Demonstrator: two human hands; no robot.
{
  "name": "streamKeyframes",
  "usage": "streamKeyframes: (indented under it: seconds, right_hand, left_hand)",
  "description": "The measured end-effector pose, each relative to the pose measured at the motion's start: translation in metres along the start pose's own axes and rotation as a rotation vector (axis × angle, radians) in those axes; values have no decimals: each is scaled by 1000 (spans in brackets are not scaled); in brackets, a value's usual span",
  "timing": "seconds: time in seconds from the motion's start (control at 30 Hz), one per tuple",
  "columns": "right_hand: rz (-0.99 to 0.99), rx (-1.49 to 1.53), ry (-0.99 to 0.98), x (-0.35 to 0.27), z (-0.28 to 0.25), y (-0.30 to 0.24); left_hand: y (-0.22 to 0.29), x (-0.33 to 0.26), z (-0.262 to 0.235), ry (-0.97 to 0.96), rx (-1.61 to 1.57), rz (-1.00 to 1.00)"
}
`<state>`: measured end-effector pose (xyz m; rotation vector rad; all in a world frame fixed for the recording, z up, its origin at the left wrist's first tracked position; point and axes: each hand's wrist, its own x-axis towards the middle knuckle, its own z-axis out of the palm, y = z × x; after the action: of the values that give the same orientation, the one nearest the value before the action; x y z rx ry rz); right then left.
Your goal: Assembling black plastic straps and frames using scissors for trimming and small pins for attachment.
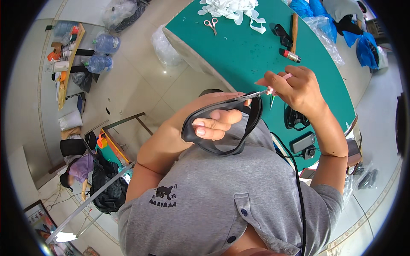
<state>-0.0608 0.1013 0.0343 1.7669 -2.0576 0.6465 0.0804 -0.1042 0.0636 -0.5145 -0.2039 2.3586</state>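
My left hand [215, 123] holds a looped black leather-like band [255, 117], its fingers curled through the loop from inside. In my right hand [299, 89] is a small pair of scissors [254, 95] with pink handles. The blades lie along the top edge of the band, close to my left fingertips. I cannot make out whether they are cutting into it. Both hands are raised in front of my grey shirt, at the near edge of a green-topped table [239, 47].
On the table lie another pink-handled pair of scissors [211, 25], a heap of white strips [232, 9], a wooden-handled hammer [294, 34], a black curved piece [282, 35] and black devices [302, 143]. A black cable [299, 187] hangs down my front. Another person [81, 168] is at far left.
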Motion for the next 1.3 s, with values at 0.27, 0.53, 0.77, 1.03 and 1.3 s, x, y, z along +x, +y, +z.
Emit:
streamKeyframes:
  seconds: [0.27,0.53,0.77,1.03,1.3]
  right_hand:
    - [-14,-11,0,3,-1,-1]
    - [-35,-14,0,5,0,-1]
    - [-21,62,-7,4,2,0]
    - [-16,60,2,6,2,-2]
    - [-1,111,-42,5,4,-3]
  left_hand:
    - [2,0,-5,-18,-62,-40]
    - [2,3,-8,-58,-104,-35]
    - [3,2,-7,-45,-94,-37]
    - [4,2,-5,-27,-88,-38]
    - [5,0,-7,-33,-84,-36]
